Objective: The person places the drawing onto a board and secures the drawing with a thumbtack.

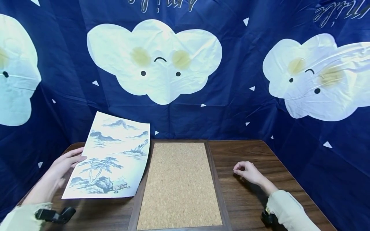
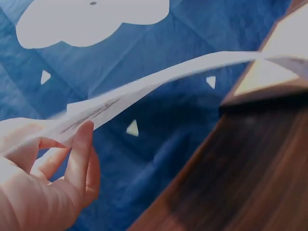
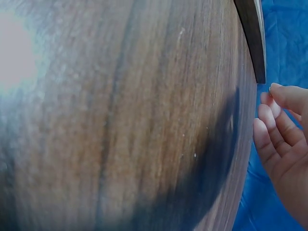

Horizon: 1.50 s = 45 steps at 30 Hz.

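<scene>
My left hand (image 1: pixel 62 168) pinches the left edge of a sheet of paper (image 1: pixel 133 173) printed with a blue-grey landscape of mountains, trees and rocks. The sheet is held tilted above the table's left side, its right edge bending beside a framed cork board (image 1: pixel 179 186). In the left wrist view the paper (image 2: pixel 192 67) is seen nearly edge-on, between the thumb and fingers of the left hand (image 2: pixel 53 187). Over the table's right side hovers my right hand (image 1: pixel 250 173), fingers loosely curled. The right wrist view shows nothing clear in the right hand (image 3: pixel 288 139).
The cork board lies in its dark wooden frame (image 1: pixel 215 186) on a brown wood-grain table (image 1: pixel 242 150). Behind and at both sides hangs a dark blue cloth (image 1: pixel 231 122) with white clouds (image 1: pixel 162 83) and small white triangles.
</scene>
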Each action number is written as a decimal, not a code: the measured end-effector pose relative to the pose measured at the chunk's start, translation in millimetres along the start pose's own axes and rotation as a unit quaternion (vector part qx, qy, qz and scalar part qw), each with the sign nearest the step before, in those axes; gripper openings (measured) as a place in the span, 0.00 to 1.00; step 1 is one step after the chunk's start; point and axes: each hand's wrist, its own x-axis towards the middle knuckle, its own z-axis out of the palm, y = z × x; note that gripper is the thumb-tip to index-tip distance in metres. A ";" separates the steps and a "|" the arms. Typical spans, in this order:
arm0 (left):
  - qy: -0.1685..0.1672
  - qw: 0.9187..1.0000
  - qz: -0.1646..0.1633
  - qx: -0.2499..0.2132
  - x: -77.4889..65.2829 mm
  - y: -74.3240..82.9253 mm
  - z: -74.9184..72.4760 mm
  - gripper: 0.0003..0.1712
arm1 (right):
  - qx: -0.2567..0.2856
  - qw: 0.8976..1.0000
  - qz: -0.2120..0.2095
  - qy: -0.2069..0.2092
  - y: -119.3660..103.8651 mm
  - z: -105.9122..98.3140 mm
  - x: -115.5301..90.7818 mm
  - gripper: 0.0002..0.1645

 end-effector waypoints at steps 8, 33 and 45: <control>-0.016 0.999 -0.004 -0.042 0.5 5.2 30.0 0.18 | -0.002 1.000 -0.001 0.003 -3.1 2.0 1.4 0.03; 0.008 1.000 0.002 -0.029 21.9 -38.1 140.1 0.36 | -0.037 0.997 -0.074 0.010 -32.6 3.6 31.1 0.03; -0.003 1.000 0.004 -0.025 20.7 -65.2 178.8 0.33 | -0.039 0.995 -0.092 0.011 -45.9 15.3 41.5 0.03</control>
